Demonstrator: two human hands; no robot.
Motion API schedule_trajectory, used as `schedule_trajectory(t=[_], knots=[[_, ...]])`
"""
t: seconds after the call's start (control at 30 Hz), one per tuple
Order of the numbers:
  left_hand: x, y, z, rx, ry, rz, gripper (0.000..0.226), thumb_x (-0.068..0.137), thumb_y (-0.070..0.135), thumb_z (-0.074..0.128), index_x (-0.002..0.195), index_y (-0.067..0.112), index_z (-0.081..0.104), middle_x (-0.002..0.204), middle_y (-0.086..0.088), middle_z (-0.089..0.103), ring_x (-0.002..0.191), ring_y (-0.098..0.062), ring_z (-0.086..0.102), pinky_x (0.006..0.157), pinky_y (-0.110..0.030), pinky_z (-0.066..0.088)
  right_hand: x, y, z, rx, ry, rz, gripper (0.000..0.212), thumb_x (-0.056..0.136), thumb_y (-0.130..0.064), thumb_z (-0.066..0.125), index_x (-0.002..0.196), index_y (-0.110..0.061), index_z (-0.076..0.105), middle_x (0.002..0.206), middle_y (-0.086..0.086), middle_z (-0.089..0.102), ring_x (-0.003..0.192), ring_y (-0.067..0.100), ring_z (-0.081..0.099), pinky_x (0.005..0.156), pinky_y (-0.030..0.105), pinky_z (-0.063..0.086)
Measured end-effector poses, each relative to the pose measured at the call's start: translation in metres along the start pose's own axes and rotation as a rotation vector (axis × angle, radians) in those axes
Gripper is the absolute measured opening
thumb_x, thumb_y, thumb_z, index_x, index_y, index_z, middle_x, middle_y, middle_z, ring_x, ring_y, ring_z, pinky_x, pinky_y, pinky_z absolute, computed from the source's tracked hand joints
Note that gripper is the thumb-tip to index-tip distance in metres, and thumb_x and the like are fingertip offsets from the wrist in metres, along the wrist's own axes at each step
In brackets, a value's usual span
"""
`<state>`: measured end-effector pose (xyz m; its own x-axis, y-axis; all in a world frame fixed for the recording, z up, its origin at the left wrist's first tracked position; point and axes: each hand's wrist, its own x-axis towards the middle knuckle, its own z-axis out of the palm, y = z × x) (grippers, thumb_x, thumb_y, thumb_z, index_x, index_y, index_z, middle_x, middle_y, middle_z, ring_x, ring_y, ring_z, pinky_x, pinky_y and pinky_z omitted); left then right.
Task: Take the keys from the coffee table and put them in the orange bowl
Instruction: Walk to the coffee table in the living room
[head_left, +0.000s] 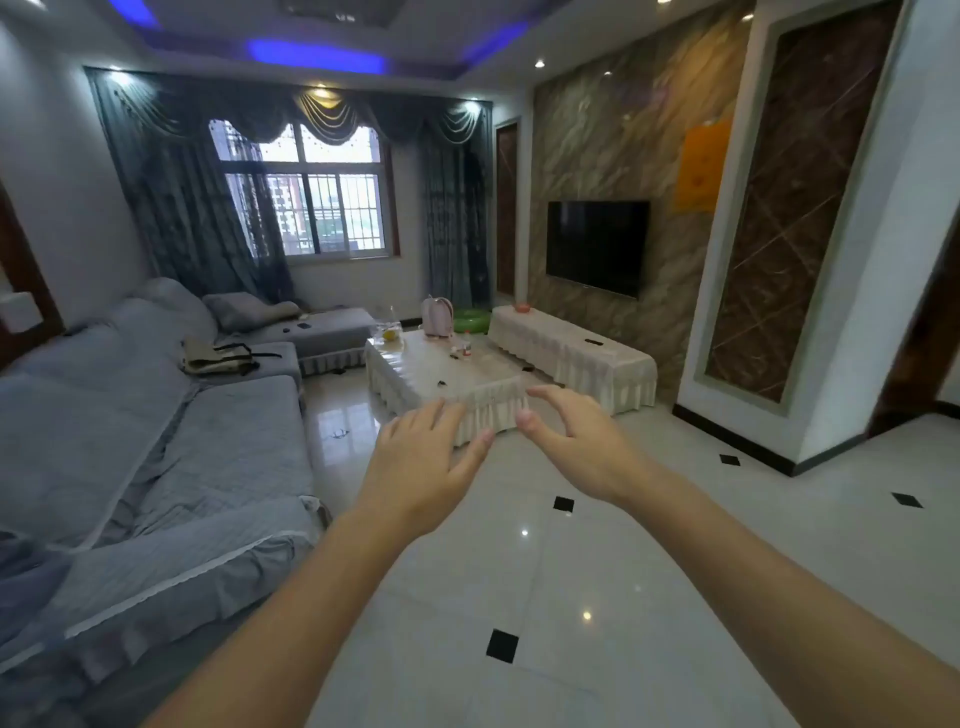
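A coffee table (415, 371) under a cream cloth stands in the middle of the room, some way ahead of me. A small dark object (442, 383), possibly the keys, lies near its front edge; it is too small to tell. An orange bowl (522, 307) sits on the far end of the low TV cabinet (597, 364) to the right. My left hand (426, 462) and my right hand (576, 441) are stretched out in front of me, both with fingers apart and holding nothing, well short of the table.
A grey sofa (156, 415) runs along the left with a bag (218, 356) on it. On the coffee table stand a pink backpack (436, 317), a glass jug (390, 330) and a small bottle (467, 345). A TV (597, 247) hangs on the right wall. Glossy tiled floor lies between me and the table.
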<state>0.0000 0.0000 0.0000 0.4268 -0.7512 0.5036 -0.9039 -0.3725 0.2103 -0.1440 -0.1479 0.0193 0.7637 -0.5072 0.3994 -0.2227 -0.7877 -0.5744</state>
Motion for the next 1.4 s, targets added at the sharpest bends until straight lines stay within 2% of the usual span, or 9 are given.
schedule_trajectory(t=[0.23, 0.77, 0.93, 1.07, 1.23, 1.4], knots=[[0.031, 0.014, 0.050, 0.063, 0.005, -0.019, 0.064, 0.092, 0.065, 0.021, 0.138, 0.025, 0.042, 0.141, -0.001, 0.047, 0.128, -0.021, 0.040, 0.106, -0.040, 0.026, 0.018, 0.056, -0.007, -0.047, -0.017, 0.099, 0.063, 0.091, -0.063, 0.041, 0.144, -0.029, 0.039, 0.147, -0.004, 0.044, 0.135, 0.015, 0.033, 0.097, 0.029, 0.028], [0.133, 0.045, 0.145, 0.206, -0.133, -0.053, 0.061, 0.093, 0.062, 0.024, 0.137, 0.025, 0.043, 0.143, -0.003, 0.045, 0.130, -0.023, 0.038, 0.107, -0.040, 0.024, 0.104, 0.196, -0.008, 0.059, -0.071, 0.117, 0.060, 0.095, -0.055, 0.043, 0.145, -0.022, 0.038, 0.148, 0.003, 0.044, 0.136, 0.020, 0.035, 0.095, 0.028, 0.028], [0.154, 0.035, 0.142, 0.285, -0.141, -0.068, 0.062, 0.093, 0.062, 0.024, 0.137, 0.023, 0.043, 0.140, -0.004, 0.046, 0.129, -0.024, 0.039, 0.108, -0.042, 0.024, 0.134, 0.207, -0.012, 0.089, -0.071, 0.082, 0.062, 0.094, -0.056, 0.043, 0.146, -0.022, 0.037, 0.148, 0.004, 0.043, 0.137, 0.020, 0.034, 0.094, 0.027, 0.027], [0.171, 0.020, 0.139, 0.303, -0.115, -0.084, 0.059, 0.094, 0.060, 0.026, 0.137, 0.022, 0.043, 0.141, -0.004, 0.046, 0.130, -0.023, 0.038, 0.109, -0.041, 0.023, 0.159, 0.204, -0.006, 0.086, -0.070, 0.034, 0.064, 0.093, -0.057, 0.043, 0.146, -0.021, 0.037, 0.150, 0.004, 0.041, 0.138, 0.019, 0.033, 0.100, 0.029, 0.028], [0.183, -0.009, 0.149, 0.281, -0.086, -0.104, 0.060, 0.094, 0.060, 0.025, 0.135, 0.021, 0.044, 0.139, -0.003, 0.047, 0.129, -0.022, 0.039, 0.106, -0.038, 0.023, 0.191, 0.200, 0.020, 0.076, -0.102, 0.007, 0.066, 0.091, -0.061, 0.041, 0.145, -0.023, 0.038, 0.150, 0.000, 0.042, 0.137, 0.017, 0.033, 0.102, 0.031, 0.029], [0.205, -0.058, 0.164, 0.229, -0.084, -0.130, 0.061, 0.093, 0.060, 0.027, 0.139, 0.022, 0.041, 0.143, -0.004, 0.043, 0.133, -0.022, 0.035, 0.109, -0.039, 0.020, 0.234, 0.193, 0.054, 0.025, -0.138, 0.004, 0.066, 0.091, -0.063, 0.040, 0.145, -0.026, 0.037, 0.150, -0.003, 0.041, 0.137, 0.016, 0.032, 0.100, 0.030, 0.029]])
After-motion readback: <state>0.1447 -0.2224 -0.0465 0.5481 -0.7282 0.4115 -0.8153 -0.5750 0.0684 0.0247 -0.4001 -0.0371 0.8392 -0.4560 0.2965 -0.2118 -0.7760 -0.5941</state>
